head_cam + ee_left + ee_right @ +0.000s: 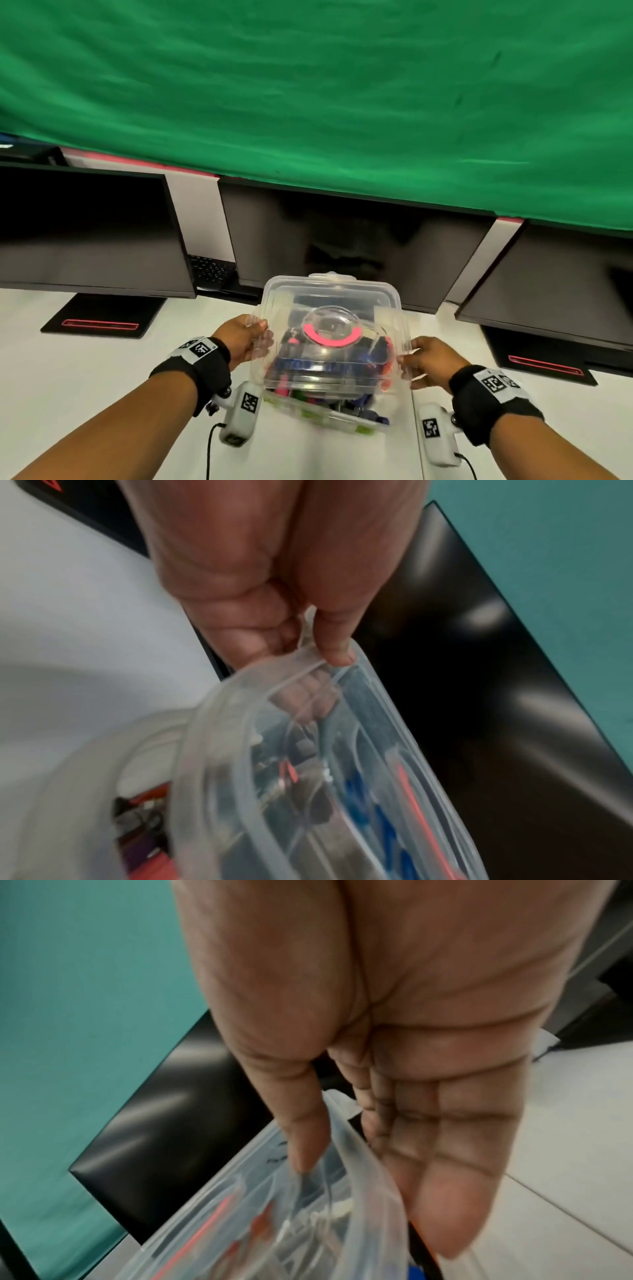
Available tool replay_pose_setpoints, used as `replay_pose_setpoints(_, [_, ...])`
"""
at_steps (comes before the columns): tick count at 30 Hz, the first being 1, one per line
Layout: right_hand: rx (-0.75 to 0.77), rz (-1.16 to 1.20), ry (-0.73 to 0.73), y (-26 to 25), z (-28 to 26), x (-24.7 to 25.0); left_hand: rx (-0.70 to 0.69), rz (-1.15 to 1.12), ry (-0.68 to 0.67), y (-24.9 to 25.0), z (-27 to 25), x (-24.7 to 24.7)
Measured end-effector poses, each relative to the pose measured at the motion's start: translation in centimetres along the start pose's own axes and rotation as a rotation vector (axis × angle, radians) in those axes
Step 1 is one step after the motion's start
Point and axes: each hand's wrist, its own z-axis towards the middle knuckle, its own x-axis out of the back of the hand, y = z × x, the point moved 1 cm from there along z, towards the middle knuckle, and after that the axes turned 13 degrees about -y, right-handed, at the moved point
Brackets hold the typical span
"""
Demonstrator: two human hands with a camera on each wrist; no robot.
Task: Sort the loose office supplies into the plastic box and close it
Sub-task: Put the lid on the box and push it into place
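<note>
Over the white desk I hold a clear plastic lid (329, 301) with a round dome and a pink ring, tilted toward me. My left hand (260, 334) pinches its left edge flap; my right hand (411, 363) pinches its right edge. Below the lid sits the clear plastic box (325, 419), filled with several coloured office supplies (370, 401). In the left wrist view my left hand (308, 647) pinches the lid rim (240, 723) between thumb and fingers, above the box rim (68, 791). In the right wrist view my right hand (363, 1185) grips the lid edge (356, 1150), thumb on top.
Three dark monitors (342, 246) stand along the back of the white desk (68, 377), two on black stands with red stripes (99, 323). A keyboard (212, 270) lies behind the left monitor. Green cloth (308, 85) hangs behind.
</note>
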Motion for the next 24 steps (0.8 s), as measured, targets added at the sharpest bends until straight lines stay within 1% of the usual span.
replay_pose_setpoints(4, [0.013,0.171,0.026,0.8,0.3,-0.6,0.059,0.044,0.036,-0.4,0.4,-0.1])
replay_pose_setpoints(6, [-0.010,0.189,0.041,1.3,0.3,-0.8,0.089,0.136,0.072,-0.6,0.8,-0.3])
replay_pose_setpoints(9, [-0.054,0.073,0.093,2.2,0.4,-0.9,0.111,0.534,0.221,-1.0,1.7,0.1])
replay_pose_setpoints(11, [-0.077,0.030,0.117,2.7,0.6,-0.7,0.119,0.800,0.258,-1.0,2.0,0.0])
replay_pose_setpoints(13, [-0.098,0.021,0.110,3.1,0.7,-0.7,0.144,0.960,0.278,-1.0,1.9,-0.3])
replay_pose_setpoints(16, [-0.098,0.033,0.094,3.3,1.0,-0.8,0.159,1.024,0.296,-0.9,2.0,-0.5])
replay_pose_setpoints(20, [-0.097,0.027,0.099,3.3,1.2,-0.9,0.162,1.049,0.307,-0.9,2.3,-0.4])
replay_pose_setpoints(24, [-0.092,0.021,0.112,3.3,1.1,-1.1,0.171,1.114,0.364,-0.5,2.4,-0.9])
